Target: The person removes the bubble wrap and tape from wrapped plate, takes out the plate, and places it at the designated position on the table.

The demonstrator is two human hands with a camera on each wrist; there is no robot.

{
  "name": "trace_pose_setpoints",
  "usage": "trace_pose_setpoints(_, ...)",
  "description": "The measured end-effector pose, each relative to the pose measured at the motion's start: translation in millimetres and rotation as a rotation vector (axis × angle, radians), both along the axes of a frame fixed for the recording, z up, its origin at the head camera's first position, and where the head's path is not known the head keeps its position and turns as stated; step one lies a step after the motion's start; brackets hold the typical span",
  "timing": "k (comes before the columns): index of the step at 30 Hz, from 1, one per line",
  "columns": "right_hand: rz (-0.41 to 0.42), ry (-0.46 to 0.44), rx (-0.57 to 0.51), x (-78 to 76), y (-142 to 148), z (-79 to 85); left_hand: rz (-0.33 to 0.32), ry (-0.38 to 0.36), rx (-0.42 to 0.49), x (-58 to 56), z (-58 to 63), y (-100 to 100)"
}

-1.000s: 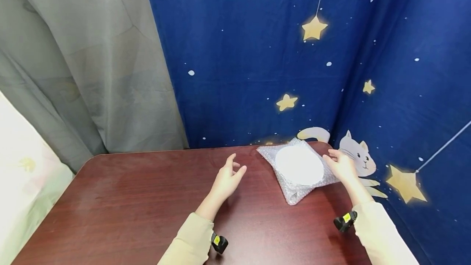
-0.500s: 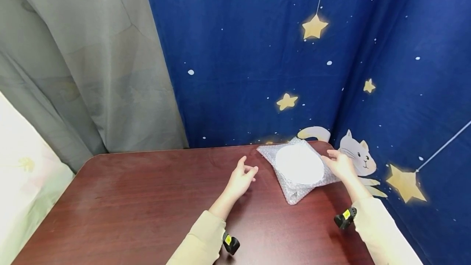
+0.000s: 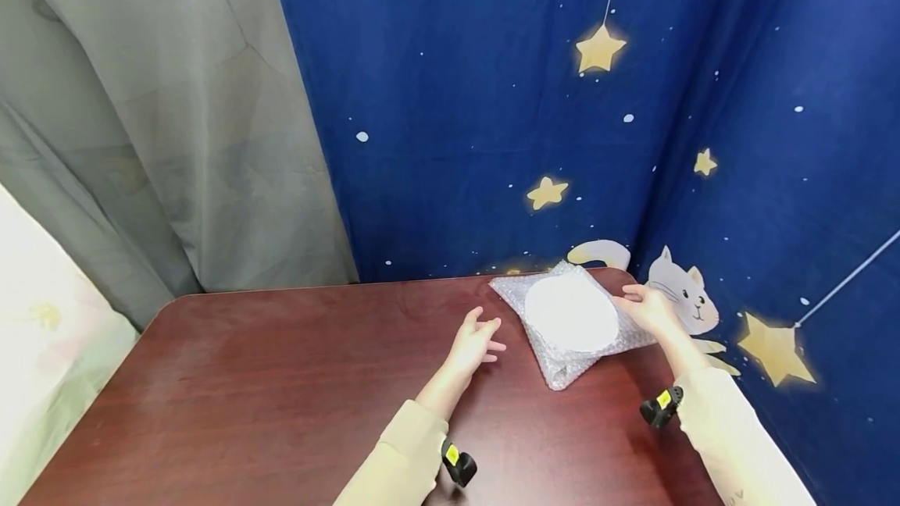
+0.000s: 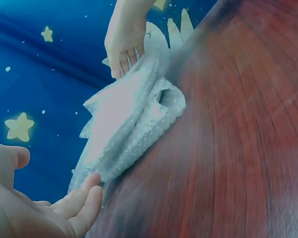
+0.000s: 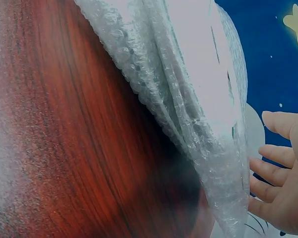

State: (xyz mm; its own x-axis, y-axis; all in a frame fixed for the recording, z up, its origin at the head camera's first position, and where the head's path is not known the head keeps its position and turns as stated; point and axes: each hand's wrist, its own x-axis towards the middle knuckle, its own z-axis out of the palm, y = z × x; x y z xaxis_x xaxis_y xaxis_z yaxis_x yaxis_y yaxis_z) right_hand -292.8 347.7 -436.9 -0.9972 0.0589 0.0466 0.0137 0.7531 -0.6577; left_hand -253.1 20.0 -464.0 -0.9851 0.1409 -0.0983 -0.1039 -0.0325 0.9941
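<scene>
A bright white round disc (image 3: pixel 571 312) lies on bubble wrap (image 3: pixel 560 372) near the table's far right corner. In the left wrist view, the bubble wrap (image 4: pixel 139 136) is folded in layers with an opening at one end. My left hand (image 3: pixel 473 346) is left of the bundle, fingers spread and holding nothing. At the bundle's right edge is my right hand (image 3: pixel 652 311), its fingers loosely extended. In the right wrist view the right hand's fingertips (image 5: pixel 256 163) reach the bubble wrap's edge; whether they touch it I cannot tell. Glare hides the disc's surface.
The dark red-brown wooden table (image 3: pixel 281 381) has its right edge just beneath the right arm. A blue curtain (image 3: pixel 478 100) with stars and a cat hangs behind it, and a grey curtain (image 3: pixel 176 139) hangs at the left.
My left hand has moved right toward the bubble wrap, and its fingers have spread. The right hand has barely shifted. The disc and bubble wrap stay in place.
</scene>
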Motion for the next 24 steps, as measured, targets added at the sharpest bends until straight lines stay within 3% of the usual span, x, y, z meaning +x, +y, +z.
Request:
trace_pose_setpoints(6, 0.004, -0.084, -0.039, -6.3, 5.6, -1.1, -0.010, -0.035, 0.066, -0.2, -2.7, 11.0)
trace_pose_setpoints(18, 0.034, -0.136, -0.062, -13.4, 4.5, 1.1, -0.076, -0.145, 0.208, -2.2, -7.9, 28.5)
trace_pose_setpoints(24, 0.069, -0.134, -0.034, -13.6, 4.5, -1.4, -0.109, -0.153, 0.230, -0.2, -10.0, 39.6)
